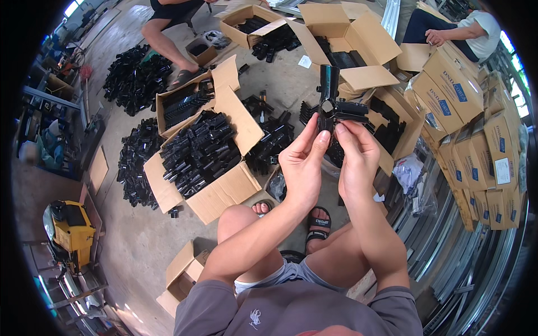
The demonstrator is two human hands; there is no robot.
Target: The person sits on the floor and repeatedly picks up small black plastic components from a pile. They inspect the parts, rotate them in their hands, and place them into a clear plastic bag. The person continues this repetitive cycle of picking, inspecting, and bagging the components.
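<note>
Head view:
1. Left hand (302, 162): fingertips pinched on black plastic fitting (334, 103), raised in front of the knees.
2. Right hand (358, 157): fingers clamped on the same fitting.
3. Open cardboard box (224, 193) of black parts: on the floor, left.

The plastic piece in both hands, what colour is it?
Black all over: the plastic piece, seen in the head view.

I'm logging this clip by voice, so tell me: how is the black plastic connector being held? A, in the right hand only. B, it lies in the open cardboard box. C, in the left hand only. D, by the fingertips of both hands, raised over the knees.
D: the left hand and the right hand both pinch the base of the black plastic connector, held up in front of the person, above the knees.
</note>
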